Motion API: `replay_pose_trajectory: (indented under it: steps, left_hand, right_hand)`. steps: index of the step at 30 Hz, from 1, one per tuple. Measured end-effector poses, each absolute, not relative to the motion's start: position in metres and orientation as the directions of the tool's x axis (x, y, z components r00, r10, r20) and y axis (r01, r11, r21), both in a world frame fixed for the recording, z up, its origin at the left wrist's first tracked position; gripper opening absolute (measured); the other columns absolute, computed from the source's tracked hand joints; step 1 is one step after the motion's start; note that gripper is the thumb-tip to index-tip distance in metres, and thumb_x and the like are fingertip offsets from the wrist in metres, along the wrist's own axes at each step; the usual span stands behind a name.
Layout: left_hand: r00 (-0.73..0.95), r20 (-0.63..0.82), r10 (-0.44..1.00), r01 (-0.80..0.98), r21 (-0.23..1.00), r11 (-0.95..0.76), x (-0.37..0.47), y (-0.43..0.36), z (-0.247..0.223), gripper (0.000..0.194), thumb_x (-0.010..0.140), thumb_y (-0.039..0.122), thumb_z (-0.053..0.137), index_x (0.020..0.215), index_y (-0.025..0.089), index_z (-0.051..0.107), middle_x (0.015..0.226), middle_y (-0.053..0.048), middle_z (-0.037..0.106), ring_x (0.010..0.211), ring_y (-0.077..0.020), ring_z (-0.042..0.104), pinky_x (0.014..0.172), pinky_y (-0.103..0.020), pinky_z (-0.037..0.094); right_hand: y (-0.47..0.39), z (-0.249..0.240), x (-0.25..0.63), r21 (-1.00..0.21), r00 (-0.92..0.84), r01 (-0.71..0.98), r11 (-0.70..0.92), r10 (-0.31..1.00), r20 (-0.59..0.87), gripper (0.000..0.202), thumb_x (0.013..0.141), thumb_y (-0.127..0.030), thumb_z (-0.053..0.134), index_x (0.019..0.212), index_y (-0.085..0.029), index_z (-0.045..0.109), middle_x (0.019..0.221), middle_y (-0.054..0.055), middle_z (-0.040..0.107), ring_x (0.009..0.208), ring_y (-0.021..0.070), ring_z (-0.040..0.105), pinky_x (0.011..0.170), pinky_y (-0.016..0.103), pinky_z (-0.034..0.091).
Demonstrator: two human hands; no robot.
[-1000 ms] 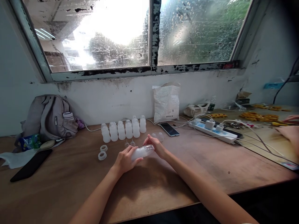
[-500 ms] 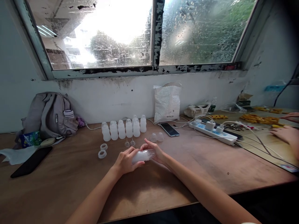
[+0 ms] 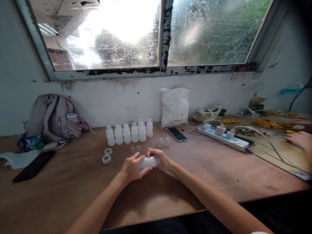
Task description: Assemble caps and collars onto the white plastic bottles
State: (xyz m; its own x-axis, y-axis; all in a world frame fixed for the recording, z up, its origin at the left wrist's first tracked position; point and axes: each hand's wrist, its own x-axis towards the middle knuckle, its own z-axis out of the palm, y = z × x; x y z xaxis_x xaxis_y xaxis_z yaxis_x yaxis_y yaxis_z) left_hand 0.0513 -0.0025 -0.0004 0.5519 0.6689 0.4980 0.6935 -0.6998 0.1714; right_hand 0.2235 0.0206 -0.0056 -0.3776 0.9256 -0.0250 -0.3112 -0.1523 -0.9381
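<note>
A frosted white baby bottle [image 3: 145,163] lies on its side between my hands, just above the table. My left hand [image 3: 133,166] is wrapped round its body. At the capped end, my right hand [image 3: 163,160] has its fingers closed round the clear top. Beyond them, several similar baby bottles [image 3: 126,134] stand upright in a group. Two clear nipples [image 3: 132,148] sit in front of that group, and two white collar rings [image 3: 106,159] lie to the left. Two clear dome caps [image 3: 160,142] rest behind my right hand.
A phone [image 3: 177,134] and a white plastic bag [image 3: 175,105] are at the back. The power strip [image 3: 223,138] trails cables on the right, near another person's hand [image 3: 297,139] and yellow pieces [image 3: 268,124]. A backpack [image 3: 52,117] and a black flat object [image 3: 34,166] occupy the left.
My right hand's fingers have shifted round the bottle's clear end, and the bottle has turned slightly. On the right, the other person's hands have moved over the yellow pieces.
</note>
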Motion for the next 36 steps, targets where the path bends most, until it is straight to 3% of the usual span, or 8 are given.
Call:
replay_pose_trajectory:
  steps: [16,26,29,32,36]
  left_hand:
    - [0.579,0.562,0.59,0.664,0.094,-0.742,0.049,0.0,-0.005,0.046,0.072,0.053,0.047,0.105,0.021,0.052,0.082,-0.004,0.055,0.067,-0.0154,0.057,0.06,-0.026,0.049]
    - [0.589,0.565,0.578,0.648,0.097,-0.756,0.048,0.003,-0.004,0.048,0.072,0.053,0.047,0.108,0.021,0.051,0.086,-0.005,0.057,0.074,-0.0167,0.058,0.064,-0.027,0.049]
    - [0.503,0.571,0.649,0.699,0.174,-0.694,0.051,0.003,-0.004,0.046,0.073,0.052,0.048,0.109,0.024,0.05,0.091,-0.004,0.057,0.075,-0.0163,0.059,0.062,-0.026,0.049]
    - [0.388,0.599,0.7,0.733,0.26,-0.629,0.054,0.004,-0.004,0.042,0.074,0.049,0.048,0.109,0.024,0.048,0.097,-0.003,0.056,0.081,-0.0173,0.058,0.064,-0.025,0.049]
    - [0.244,0.639,0.729,0.737,0.366,-0.568,0.052,0.011,-0.004,0.039,0.075,0.045,0.048,0.108,0.023,0.047,0.098,-0.004,0.057,0.088,-0.019,0.057,0.068,-0.027,0.048]
  right_hand:
    - [0.021,-0.002,0.222,-0.955,-0.399,-0.269,-0.128,0.917,-0.01,0.023,0.067,-0.03,0.057,0.054,-0.011,0.055,0.054,-0.001,0.048,0.046,0.0071,0.041,0.045,0.021,0.025]
    - [0.021,0.001,0.222,-0.977,-0.362,-0.192,-0.096,0.932,-0.02,0.033,0.068,-0.043,0.056,0.055,-0.013,0.055,0.054,-0.001,0.049,0.047,0.0078,0.04,0.046,0.021,0.026]
    - [0.029,0.012,0.224,-0.995,-0.316,-0.098,0.021,0.947,0.051,0.037,0.071,-0.047,0.051,0.058,-0.013,0.058,0.057,0.0,0.052,0.051,0.009,0.043,0.048,0.022,0.029]
    - [0.041,0.036,0.225,-0.978,-0.238,0.132,0.164,0.963,0.129,0.039,0.071,-0.051,0.051,0.06,-0.014,0.06,0.062,0.002,0.055,0.059,0.0112,0.047,0.053,0.022,0.033]
    - [0.048,0.075,0.223,-0.882,-0.249,0.42,0.212,0.962,0.112,0.04,0.065,-0.054,0.056,0.069,-0.014,0.06,0.07,0.003,0.056,0.053,0.0103,0.046,0.041,0.02,0.033]
